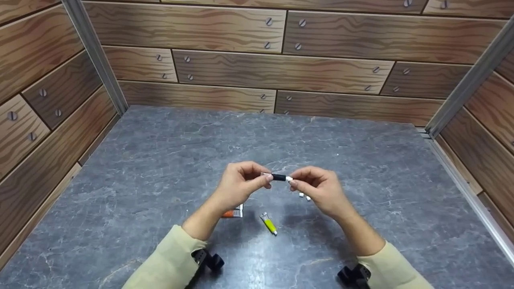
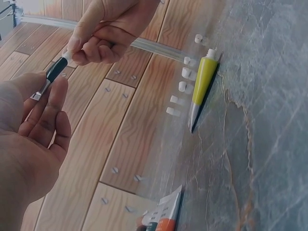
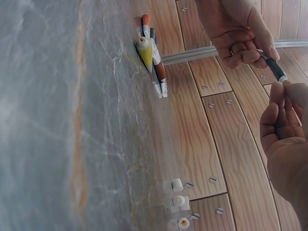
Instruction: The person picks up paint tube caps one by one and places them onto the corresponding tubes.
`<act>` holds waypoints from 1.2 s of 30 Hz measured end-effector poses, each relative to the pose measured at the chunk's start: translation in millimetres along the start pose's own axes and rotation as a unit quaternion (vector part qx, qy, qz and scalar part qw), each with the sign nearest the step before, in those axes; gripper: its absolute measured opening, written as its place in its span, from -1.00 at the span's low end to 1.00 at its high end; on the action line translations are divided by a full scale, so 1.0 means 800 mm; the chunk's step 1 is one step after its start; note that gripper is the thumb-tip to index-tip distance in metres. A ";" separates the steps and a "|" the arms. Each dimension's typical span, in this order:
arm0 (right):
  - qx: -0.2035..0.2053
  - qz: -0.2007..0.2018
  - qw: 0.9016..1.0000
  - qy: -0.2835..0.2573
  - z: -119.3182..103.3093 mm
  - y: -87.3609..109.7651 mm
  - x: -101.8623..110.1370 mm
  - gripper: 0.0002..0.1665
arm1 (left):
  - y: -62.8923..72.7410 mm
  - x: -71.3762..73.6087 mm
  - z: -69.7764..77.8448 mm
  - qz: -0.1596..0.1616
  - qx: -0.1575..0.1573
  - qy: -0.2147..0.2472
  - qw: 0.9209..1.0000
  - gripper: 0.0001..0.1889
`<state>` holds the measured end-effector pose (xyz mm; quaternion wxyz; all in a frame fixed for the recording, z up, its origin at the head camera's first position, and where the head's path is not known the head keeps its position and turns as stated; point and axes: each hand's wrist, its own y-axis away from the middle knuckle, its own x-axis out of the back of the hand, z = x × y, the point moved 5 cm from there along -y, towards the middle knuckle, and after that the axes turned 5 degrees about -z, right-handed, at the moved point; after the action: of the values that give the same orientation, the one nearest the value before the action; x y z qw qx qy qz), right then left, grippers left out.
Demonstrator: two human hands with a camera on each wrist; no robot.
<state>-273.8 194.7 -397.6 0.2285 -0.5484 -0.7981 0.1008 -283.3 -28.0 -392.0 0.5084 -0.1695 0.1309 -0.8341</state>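
A small dark paint tube is held level above the table, between both hands. My left hand pinches its flat silver end, seen in the left wrist view between thumb and fingers. At the other end, the thumb and fingertips of my right hand pinch the white cap. Whether the cap is loose on the tube, I cannot tell. Below the hands lies a yellow paint tube, its narrow white neck visible in the left wrist view.
Behind my left wrist lie more tubes, an orange paint tube among them, partly hidden. Several small white caps are scattered on the grey marbled table, some behind my right hand. Wood-patterned walls enclose the table's back and sides.
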 end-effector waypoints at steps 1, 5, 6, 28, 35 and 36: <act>0.001 0.000 1.000 0.000 0.000 0.000 0.000 -0.89 | 0.000 0.000 0.000 0.000 -0.001 -0.002 1.000 -0.91; -0.006 0.000 1.000 -0.001 -0.001 0.000 0.000 -0.89 | 0.000 0.000 0.001 -0.003 0.000 -0.005 1.000 -0.91; -0.009 0.001 1.000 -0.002 -0.001 0.000 0.000 -0.89 | 0.001 0.000 0.001 -0.004 0.000 -0.005 1.000 -0.91; -0.035 0.016 0.999 -0.033 0.003 -0.001 -0.005 -0.90 | 0.000 -0.002 0.003 -0.013 -0.002 0.000 1.000 -0.91; -0.033 0.015 0.999 -0.032 0.003 -0.001 -0.005 -0.90 | 0.000 -0.002 0.002 -0.012 -0.006 -0.015 1.000 -0.91; -0.032 0.013 0.999 -0.031 0.003 -0.001 -0.005 -0.90 | 0.000 -0.002 0.002 -0.011 -0.008 -0.017 1.000 -0.91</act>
<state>-274.5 190.8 -400.0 0.1845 -0.5628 -0.8001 0.0950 -281.8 -26.5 -391.0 0.5002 -0.1889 0.1267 -0.8355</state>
